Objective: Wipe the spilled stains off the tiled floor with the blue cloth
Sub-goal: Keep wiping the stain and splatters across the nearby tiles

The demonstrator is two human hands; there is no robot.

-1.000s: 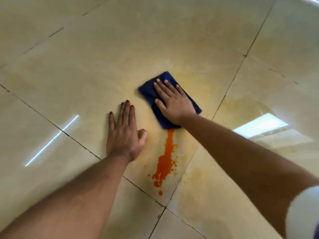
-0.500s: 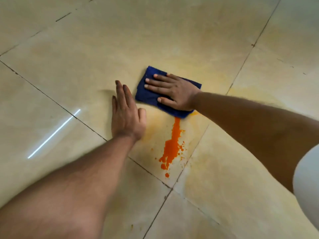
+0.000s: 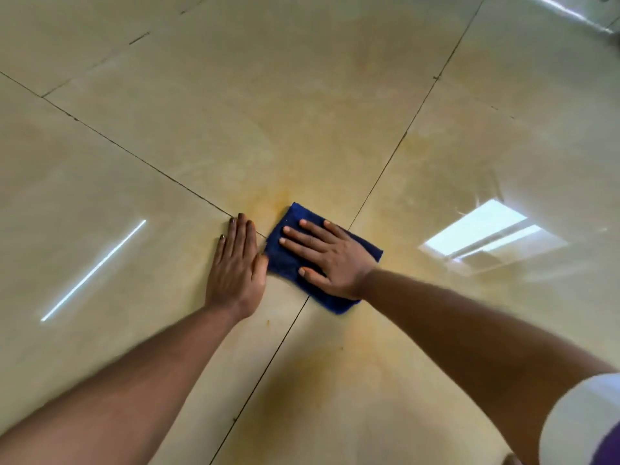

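Orange puddle gone since a moment ago: our flat right hand [image 3: 330, 260] presses the blue cloth [image 3: 292, 260] over it, left hand [image 3: 236, 266] flat on the tiled floor [image 3: 235, 112]; only a yellowish smear [image 3: 342, 370] remains.

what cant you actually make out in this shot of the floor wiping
Head view only:
- Floor under the blue cloth: covered, so any stain there is hidden.
- Cloth's middle: hidden by the right hand.
- Tile under the left hand: hidden.
- Object at top right corner: cut off by the edge.

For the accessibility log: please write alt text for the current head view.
A right hand presses a folded blue cloth flat on a glossy beige tiled floor, over faint yellow-orange smears. The left hand rests flat beside it, thumb touching the cloth.
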